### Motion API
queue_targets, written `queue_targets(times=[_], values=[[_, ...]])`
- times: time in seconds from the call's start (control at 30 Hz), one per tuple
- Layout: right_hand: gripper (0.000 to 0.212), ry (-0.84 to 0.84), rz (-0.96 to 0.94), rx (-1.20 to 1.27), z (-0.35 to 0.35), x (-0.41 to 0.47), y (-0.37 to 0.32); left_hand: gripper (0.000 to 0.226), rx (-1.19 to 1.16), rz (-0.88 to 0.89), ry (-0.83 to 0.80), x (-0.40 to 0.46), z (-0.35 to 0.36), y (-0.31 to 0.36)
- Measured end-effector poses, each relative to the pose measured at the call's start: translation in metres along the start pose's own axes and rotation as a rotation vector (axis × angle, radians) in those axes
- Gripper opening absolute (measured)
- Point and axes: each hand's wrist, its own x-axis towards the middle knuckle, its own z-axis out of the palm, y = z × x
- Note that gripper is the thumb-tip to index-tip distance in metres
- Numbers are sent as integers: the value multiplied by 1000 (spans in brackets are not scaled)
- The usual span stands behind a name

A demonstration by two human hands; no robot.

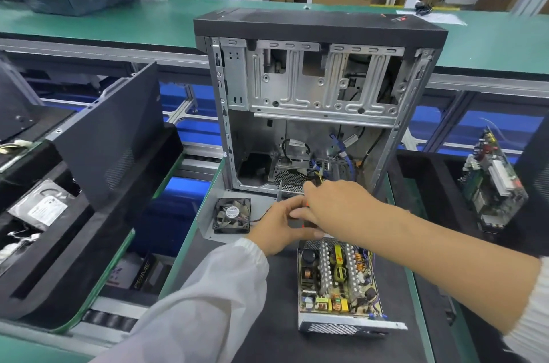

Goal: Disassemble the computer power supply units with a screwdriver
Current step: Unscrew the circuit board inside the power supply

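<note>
orange shows between both hands: the left hand (277,224) and right hand (329,205) curl round what seems the screwdriver (304,204). likely step: freeing the cover (208,214) holding the fan (232,215). near right, the power supply tray (352,327) holds its bare board (338,276); computer case (319,101) behind.

- My left hand (279,224) reaches forward from a white sleeve, fingers curled.
- My right hand (332,205) crosses in from the right, fingers curled, touching the left.
</note>
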Motion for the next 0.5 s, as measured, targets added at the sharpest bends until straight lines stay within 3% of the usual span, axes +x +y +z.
queue_targets(times=[0.13,0.23,0.37,0.43,0.5], values=[[26,-83,-168,13,0,0,4,18,17,-33,-111,-4,-11,-6],[36,-197,-245,-26,-6,-1,6,15,24,-51,-24,-4,-7,-6],[45,-230,-124,11,-12,-1,8,29,35,21,36,-1,3,-6],[57,-168,-8,1,-12,-1,6,48,10,28,54,1,6,-4],[54,-118,-7,-16,-9,1,3,48,-10,9,22,3,3,-5]])
